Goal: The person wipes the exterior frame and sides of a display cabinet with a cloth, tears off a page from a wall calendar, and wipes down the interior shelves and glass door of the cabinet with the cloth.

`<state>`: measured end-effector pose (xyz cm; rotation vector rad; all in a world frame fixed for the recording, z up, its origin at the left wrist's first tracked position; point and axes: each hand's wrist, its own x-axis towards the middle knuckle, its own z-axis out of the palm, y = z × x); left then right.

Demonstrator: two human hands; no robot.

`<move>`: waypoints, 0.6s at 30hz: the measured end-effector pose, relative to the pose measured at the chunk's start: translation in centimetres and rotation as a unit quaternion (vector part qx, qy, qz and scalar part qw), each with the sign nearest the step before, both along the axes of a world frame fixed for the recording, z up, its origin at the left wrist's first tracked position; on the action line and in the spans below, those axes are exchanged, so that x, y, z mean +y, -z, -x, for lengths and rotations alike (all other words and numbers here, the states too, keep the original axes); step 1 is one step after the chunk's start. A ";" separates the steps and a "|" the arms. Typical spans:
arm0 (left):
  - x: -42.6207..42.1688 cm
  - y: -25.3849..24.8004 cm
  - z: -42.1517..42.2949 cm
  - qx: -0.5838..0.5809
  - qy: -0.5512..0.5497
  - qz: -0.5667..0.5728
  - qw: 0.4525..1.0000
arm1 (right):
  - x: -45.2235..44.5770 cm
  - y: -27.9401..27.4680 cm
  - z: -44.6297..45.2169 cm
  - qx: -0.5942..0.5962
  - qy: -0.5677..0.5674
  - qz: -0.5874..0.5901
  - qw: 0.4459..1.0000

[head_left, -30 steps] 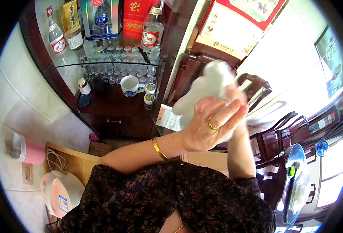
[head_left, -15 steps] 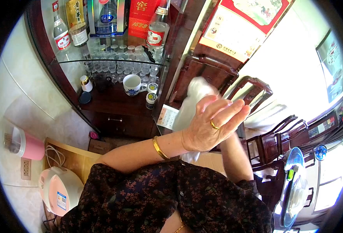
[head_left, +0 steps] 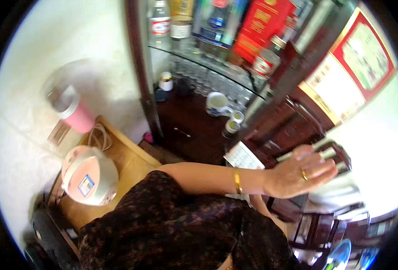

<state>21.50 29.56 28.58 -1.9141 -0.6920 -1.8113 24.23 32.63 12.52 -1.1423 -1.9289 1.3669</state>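
Note:
My left hand point(head_left: 299, 174), with a gold ring, stretches out at the right with fingers apart and nothing in them. A gold bangle point(head_left: 237, 181) is on its wrist. My right forearm point(head_left: 271, 215) runs up beneath the left one, and its hand is hidden behind the left forearm. Next to that spot a small part of a white cloth point(head_left: 237, 196) shows below the bangle. Behind my left forearm is a white printed sheet point(head_left: 245, 157).
A dark cabinet point(head_left: 187, 135) holds bottles, small glasses and a white mug point(head_left: 217, 103). At the left, a pink-and-white appliance point(head_left: 90, 177) stands on a wooden surface point(head_left: 133, 168) below a pink container point(head_left: 79, 118). Dark chairs point(head_left: 318, 227) and a calendar point(head_left: 334, 85) are at the right.
The view has swung left and tilted, so the cabinet appears farther right. My right hand has dropped behind my left forearm, and most of the cloth has gone out of sight.

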 end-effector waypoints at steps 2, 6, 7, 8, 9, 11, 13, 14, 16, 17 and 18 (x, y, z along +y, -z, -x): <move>-0.1 -0.4 0.0 -0.009 -0.031 -0.005 0.999 | -0.9 2.7 -0.8 -0.056 -0.020 0.023 0.998; -0.2 -1.2 0.4 0.004 -0.052 -0.012 0.999 | -1.6 5.0 -1.9 -0.112 -0.055 0.043 0.991; -0.2 -1.1 0.5 0.016 -0.047 -0.011 0.999 | -1.6 5.4 -1.9 -0.120 -0.065 0.045 0.990; -0.1 -1.0 0.6 0.028 -0.042 -0.010 0.999 | -1.5 5.5 -1.9 -0.123 -0.074 0.045 0.989; -0.3 -1.0 1.1 0.039 -0.016 -0.016 0.999 | -1.4 5.6 -1.8 -0.126 -0.083 0.046 0.988; -0.1 0.2 1.6 0.038 0.036 0.000 0.999 | -1.2 5.7 -1.4 -0.125 -0.102 0.048 0.986; -0.8 0.8 3.8 0.057 0.036 0.027 0.997 | -1.0 5.7 -0.6 -0.116 -0.118 0.051 0.985; -1.2 1.0 5.1 0.038 0.016 0.043 0.998 | -0.9 5.4 0.1 -0.107 -0.122 0.054 0.985; -1.9 1.4 9.1 0.034 -0.049 0.086 0.995 | -0.5 5.0 1.8 -0.083 -0.127 0.056 0.987; -1.9 1.2 11.1 0.003 -0.114 0.079 0.990 | -0.3 4.6 2.8 -0.065 -0.125 0.063 0.988; -2.1 1.2 13.1 -0.032 -0.176 0.072 0.981 | -0.4 4.0 3.7 -0.039 -0.120 0.073 0.989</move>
